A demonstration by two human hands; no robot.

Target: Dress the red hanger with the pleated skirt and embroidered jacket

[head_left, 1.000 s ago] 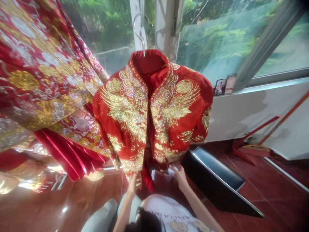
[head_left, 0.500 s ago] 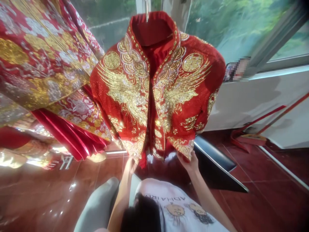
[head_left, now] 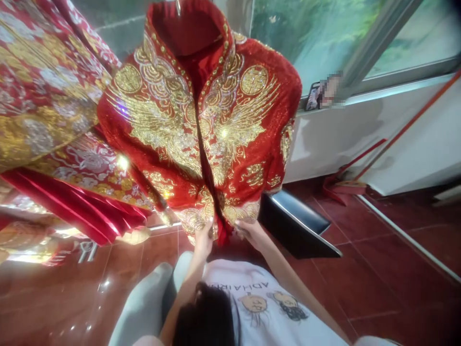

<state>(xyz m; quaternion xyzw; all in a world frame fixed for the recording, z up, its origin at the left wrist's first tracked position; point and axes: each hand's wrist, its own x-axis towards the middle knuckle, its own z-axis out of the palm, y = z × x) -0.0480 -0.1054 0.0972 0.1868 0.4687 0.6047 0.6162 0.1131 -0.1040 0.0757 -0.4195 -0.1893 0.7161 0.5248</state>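
Observation:
A red jacket (head_left: 230, 158) with gold and silver embroidery hangs upright in front of me on a metal hook (head_left: 177, 6). Its front edges nearly meet, leaving a narrow dark gap down the middle. At the bottom hem, my left hand (head_left: 204, 239) pinches one front panel with the thumb on top. My right hand (head_left: 251, 232) grips the hem of the other panel a short way to the right. The fingertips of both hands are partly hidden behind the cloth.
Another embroidered red garment (head_left: 43, 91) hangs close on the left, above a pleated red cloth (head_left: 72, 206). A black panel-like object (head_left: 298, 226) stands behind the jacket at right. Farther right are a red dustpan (head_left: 338, 187) and a phone (head_left: 314, 96) on the window sill.
My hands have moved closer together, bringing the two front panels of the jacket nearly edge to edge. The view has shifted, so the jacket appears farther left and higher.

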